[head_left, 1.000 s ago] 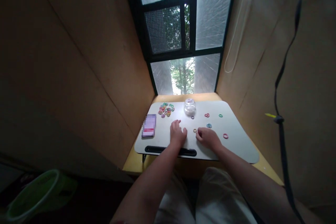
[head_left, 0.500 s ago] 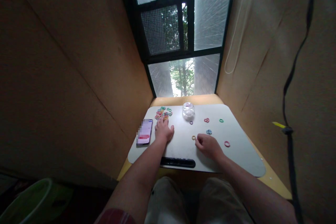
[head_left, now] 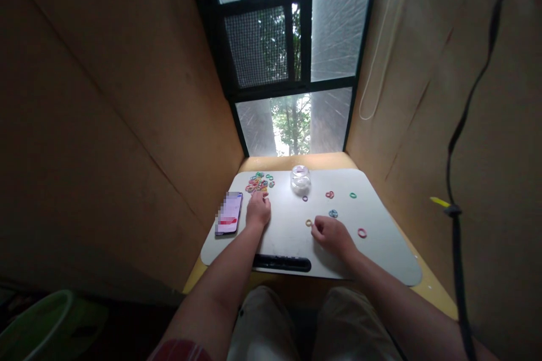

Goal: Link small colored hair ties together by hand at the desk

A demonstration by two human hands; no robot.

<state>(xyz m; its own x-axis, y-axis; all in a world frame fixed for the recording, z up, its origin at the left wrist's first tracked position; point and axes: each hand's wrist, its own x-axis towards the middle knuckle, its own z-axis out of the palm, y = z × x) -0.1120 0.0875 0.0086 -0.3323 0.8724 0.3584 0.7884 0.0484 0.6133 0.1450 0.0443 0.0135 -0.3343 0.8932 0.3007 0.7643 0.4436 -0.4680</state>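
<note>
A pile of small coloured rings (head_left: 258, 181) lies at the far left of a white lap tray (head_left: 381, 259). My left hand (head_left: 258, 210) reaches to the pile's near edge, fingers curled together at the rings; what they pinch is too small to see. My right hand (head_left: 331, 234) rests on the tray in a loose fist, its fingertips beside a yellow ring (head_left: 309, 223). Loose rings lie around it: a blue one (head_left: 333, 214), a pink one (head_left: 362, 233), a red one (head_left: 329, 194), a green one (head_left: 353, 195) and a purple one (head_left: 305, 198).
A small clear jar (head_left: 300, 179) stands at the tray's far middle. A phone (head_left: 229, 220) lies at the left edge. The tray has a black slot (head_left: 282, 263) along its near edge. Board walls close in both sides, a window ahead. A green tub (head_left: 46, 327) sits lower left.
My left hand has moved from the tray's middle forward and left to the ring pile. My right hand has stayed by the yellow ring.
</note>
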